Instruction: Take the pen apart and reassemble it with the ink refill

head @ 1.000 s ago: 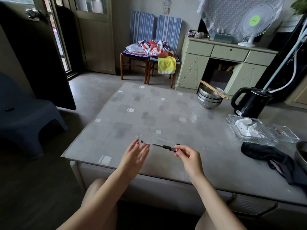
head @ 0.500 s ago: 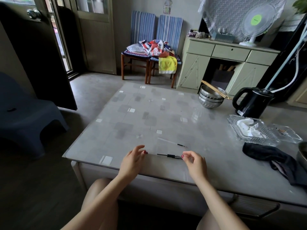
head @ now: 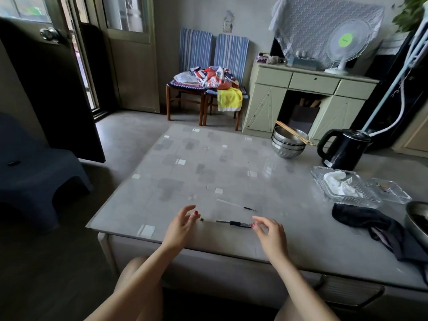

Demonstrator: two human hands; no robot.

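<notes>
A slim pen (head: 225, 222) with a clear barrel and black grip lies flat on the grey table (head: 208, 172) near its front edge. Just behind it rests a thin ink refill (head: 235, 204), pale with a dark tip pointing right. My left hand (head: 183, 224) hovers at the pen's left end, fingers spread and holding nothing. My right hand (head: 269, 232) is at the pen's right end, fingers loosely curled; a fingertip is at or just off the pen, with no grip on it.
Stacked steel bowls (head: 288, 144) with chopsticks and a black kettle (head: 344, 149) stand at the back right. Glass dishes (head: 345, 188) and a dark cloth (head: 370, 224) lie at the right, by a metal pot (head: 418, 221). A blue stool (head: 34, 172) stands left of the table.
One second ago my right hand held the pen above the table. It came down onto the table and my right hand let go; both hands now sit at its ends.
</notes>
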